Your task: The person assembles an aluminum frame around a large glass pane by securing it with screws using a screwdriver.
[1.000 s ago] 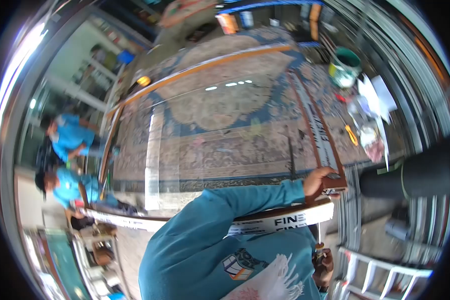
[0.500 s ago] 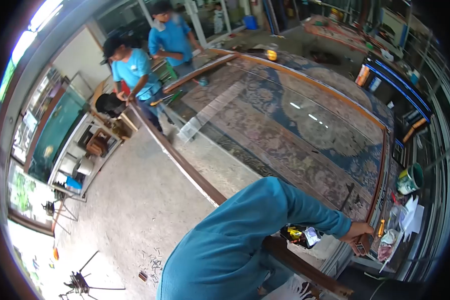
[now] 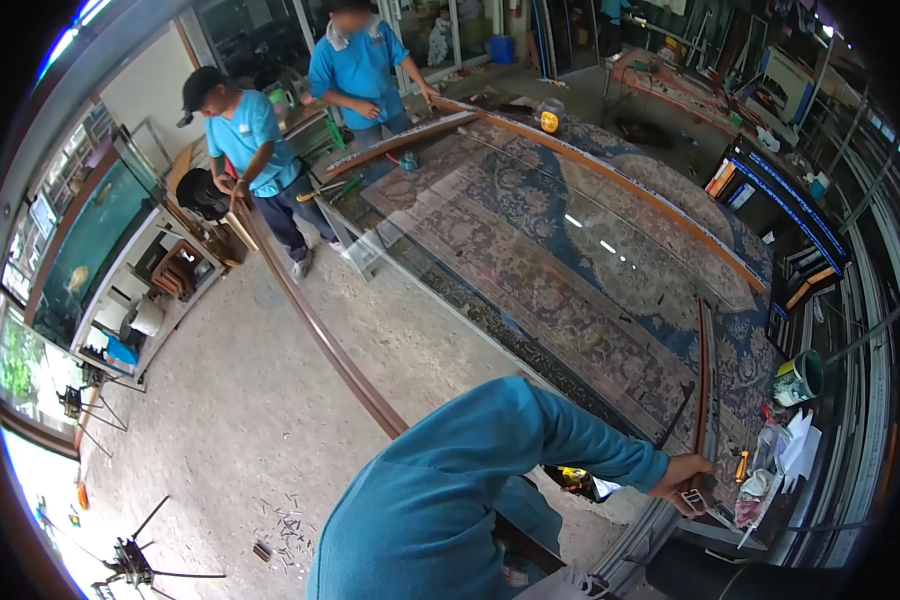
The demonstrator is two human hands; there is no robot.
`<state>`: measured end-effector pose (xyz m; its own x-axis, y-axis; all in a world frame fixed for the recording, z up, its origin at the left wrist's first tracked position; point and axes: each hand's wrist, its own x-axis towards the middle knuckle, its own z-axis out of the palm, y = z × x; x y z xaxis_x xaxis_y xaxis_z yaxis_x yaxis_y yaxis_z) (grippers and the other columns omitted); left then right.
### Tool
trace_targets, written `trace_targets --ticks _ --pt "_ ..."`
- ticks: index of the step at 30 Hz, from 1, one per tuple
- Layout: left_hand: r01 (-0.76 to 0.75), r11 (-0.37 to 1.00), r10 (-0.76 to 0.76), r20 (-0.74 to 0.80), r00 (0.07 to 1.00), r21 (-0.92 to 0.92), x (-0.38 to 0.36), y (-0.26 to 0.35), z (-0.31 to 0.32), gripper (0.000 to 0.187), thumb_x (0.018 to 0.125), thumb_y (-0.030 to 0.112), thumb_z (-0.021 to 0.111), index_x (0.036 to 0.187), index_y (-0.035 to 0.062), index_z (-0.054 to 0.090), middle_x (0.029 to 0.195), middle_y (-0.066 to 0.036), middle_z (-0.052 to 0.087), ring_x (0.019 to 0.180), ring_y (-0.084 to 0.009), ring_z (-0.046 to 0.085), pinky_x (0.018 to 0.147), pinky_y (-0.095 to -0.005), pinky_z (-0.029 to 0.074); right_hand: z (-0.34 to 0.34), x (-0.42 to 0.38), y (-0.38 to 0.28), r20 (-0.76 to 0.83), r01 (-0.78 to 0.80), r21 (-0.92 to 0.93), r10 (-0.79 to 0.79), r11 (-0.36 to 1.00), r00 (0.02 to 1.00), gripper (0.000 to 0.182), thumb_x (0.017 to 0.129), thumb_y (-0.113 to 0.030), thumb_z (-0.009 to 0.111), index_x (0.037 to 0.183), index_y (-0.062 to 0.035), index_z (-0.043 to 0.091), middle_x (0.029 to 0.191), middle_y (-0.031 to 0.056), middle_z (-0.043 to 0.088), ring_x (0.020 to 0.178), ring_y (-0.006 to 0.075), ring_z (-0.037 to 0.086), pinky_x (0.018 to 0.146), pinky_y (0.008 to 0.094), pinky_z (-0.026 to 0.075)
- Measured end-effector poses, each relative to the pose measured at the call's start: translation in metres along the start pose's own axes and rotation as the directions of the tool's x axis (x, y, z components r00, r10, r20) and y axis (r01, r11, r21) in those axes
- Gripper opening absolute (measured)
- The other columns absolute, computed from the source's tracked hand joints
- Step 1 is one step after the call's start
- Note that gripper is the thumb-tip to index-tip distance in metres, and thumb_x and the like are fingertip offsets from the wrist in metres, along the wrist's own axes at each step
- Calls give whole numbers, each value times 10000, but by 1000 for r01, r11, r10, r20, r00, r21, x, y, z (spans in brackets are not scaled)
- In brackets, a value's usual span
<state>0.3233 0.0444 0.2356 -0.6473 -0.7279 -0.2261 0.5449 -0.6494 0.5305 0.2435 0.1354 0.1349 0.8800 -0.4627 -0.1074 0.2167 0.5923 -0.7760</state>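
My left hand (image 3: 684, 484), at the end of a long blue-green sleeve (image 3: 530, 420), is closed round the near end of a brown frame bar (image 3: 705, 380). A hollow, box-shaped end shows at the fingers. The bar stretches away over the glass pane (image 3: 590, 280), under which a patterned carpet shows. Beneath my arm passes another long brown bar (image 3: 320, 345); its far end is in the hands of a co-worker (image 3: 255, 150). My right hand does not show. Some frayed white material (image 3: 570, 583) lies at the bottom edge.
A second co-worker (image 3: 360, 70) stands by the far corner, one hand on the orange-brown frame (image 3: 620, 180). A paint bucket (image 3: 798, 378), an orange-handled tool (image 3: 742, 466) and crumpled papers are at the right. Black tripods (image 3: 135, 562) and scattered scraps (image 3: 288, 530) lie left on the concrete.
The brown bar in my left hand has come away from the frame's right side and shifted left. The co-worker's bar has swung slightly left, and the view has shifted.
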Motion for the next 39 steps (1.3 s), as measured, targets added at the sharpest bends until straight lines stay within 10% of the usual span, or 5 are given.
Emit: trace_targets --ticks 5,9,23,37,39 --pt "62 990 -39 -183 982 126 -18 -9 -35 560 907 404 564 1281 -10 516 1066 -204 666 963 -288 681 811 -432 577 -10 -94 11 -228 75 -17 -77 997 971 318 807 -288 686 936 -23 568 878 105 599 817 200 572 759 321 468" --pt "85 991 -48 -311 949 104 -17 -8 -80 363 900 247 603 1128 -34 592 974 -201 673 871 -299 700 752 -449 613 -3 -156 19 -401 184 -71 -197 980 894 314 810 -286 684 928 -19 571 876 107 598 816 200 571 759 322 467" --pt "124 977 -53 -371 927 171 57 -9 -220 464 924 153 604 1322 42 392 1258 -206 521 1035 -354 627 831 -497 620 30 -144 41 -456 217 -183 -279 959 845 310 852 -285 642 825 19 584 857 120 590 814 202 555 759 317 453" --pt "617 604 55 -799 599 504 53 -59 -286 854 761 384 789 1369 -22 348 1466 -224 325 1317 -350 398 1070 -426 409 21 -129 28 -358 90 -256 -181 963 916 377 797 -374 700 859 -21 585 849 85 572 819 175 541 768 285 425" --pt "806 358 367 -865 343 472 44 -49 -234 872 763 426 772 1377 -16 338 1472 -241 289 1320 -377 378 1069 -431 396 11 -136 30 -337 76 -232 -153 970 929 323 773 -299 715 867 -17 587 855 71 571 813 155 537 767 271 421"
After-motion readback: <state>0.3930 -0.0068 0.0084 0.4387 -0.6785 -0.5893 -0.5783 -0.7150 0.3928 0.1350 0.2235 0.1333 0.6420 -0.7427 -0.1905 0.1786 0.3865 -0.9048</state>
